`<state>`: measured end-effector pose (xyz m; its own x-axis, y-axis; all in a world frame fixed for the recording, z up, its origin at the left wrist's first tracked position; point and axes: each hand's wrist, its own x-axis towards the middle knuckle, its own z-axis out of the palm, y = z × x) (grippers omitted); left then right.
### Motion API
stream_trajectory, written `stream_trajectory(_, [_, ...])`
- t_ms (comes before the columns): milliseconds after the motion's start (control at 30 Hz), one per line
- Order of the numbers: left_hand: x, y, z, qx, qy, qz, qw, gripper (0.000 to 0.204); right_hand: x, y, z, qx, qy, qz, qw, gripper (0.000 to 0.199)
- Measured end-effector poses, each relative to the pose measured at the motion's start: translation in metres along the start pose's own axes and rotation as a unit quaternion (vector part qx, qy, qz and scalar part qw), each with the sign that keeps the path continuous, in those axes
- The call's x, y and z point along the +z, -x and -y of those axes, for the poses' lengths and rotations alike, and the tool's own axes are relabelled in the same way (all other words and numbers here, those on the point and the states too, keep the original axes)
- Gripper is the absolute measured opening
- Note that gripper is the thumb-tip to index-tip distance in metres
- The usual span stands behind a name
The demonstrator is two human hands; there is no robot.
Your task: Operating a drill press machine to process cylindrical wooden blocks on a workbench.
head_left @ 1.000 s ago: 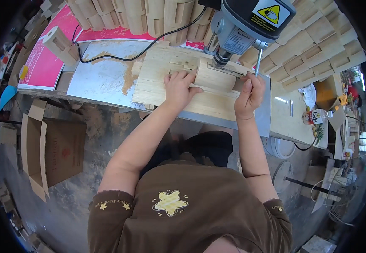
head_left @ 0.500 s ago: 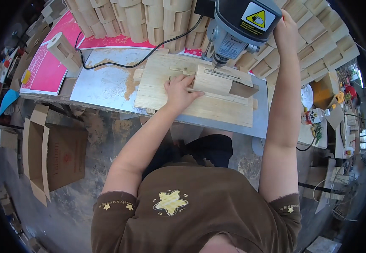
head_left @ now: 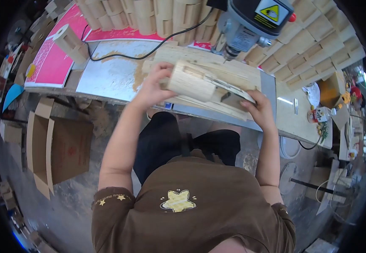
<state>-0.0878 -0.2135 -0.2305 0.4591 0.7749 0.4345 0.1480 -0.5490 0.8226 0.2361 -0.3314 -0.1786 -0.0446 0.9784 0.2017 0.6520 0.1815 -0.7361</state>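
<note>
A pale wooden cylinder [head_left: 191, 84] with a cut-out in its side is lifted and tilted above the wooden board [head_left: 250, 76] on the bench. My left hand [head_left: 154, 87] is closed round its left end, thumb below and fingers over the top. Out of its right end sticks a jig with a thin slotted strip on top and a flat grey-brown block [head_left: 232, 100] beneath. My right hand [head_left: 260, 109] pinches the jig's far end between thumb and fingers. Behind them stands a bench drill press [head_left: 250, 31], its chuck and bit [head_left: 230, 54] above the board and apart from the cylinder.
Wooden cylinders [head_left: 145, 19] stand stacked along the back, with more [head_left: 317, 55] at the right. One cylinder [head_left: 70, 44] stands alone at the left. A black cable [head_left: 149, 54] crosses the bench. An open cardboard box [head_left: 69, 147] sits on the floor; a bottle [head_left: 319, 114] lies at the right.
My right hand has left the drill press handle and come down to the jig's end. The cylinder has been raised off the board, tilted and drawn left, away from the bit.
</note>
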Motion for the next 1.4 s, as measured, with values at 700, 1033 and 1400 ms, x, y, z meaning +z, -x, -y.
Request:
stream_trajectory(700, [-0.286,0.033,-0.079,-0.165,-0.163,-0.315,0.920,0.037,0.032,0.009,-0.027,0.203,-0.175,0.083,0.960,0.020])
stream_trajectory(1033, [-0.388,-0.115,-0.061,-0.187,-0.395,-0.317,0.842,0.051,0.033,0.013,-0.023,0.231,-0.201,0.034,0.951,0.017])
stream_trajectory(1400, [-0.434,-0.152,0.019,-0.274,-0.477,-0.297,0.780,0.037,0.039,0.015,-0.018,0.251,-0.217,0.025,0.943,0.017])
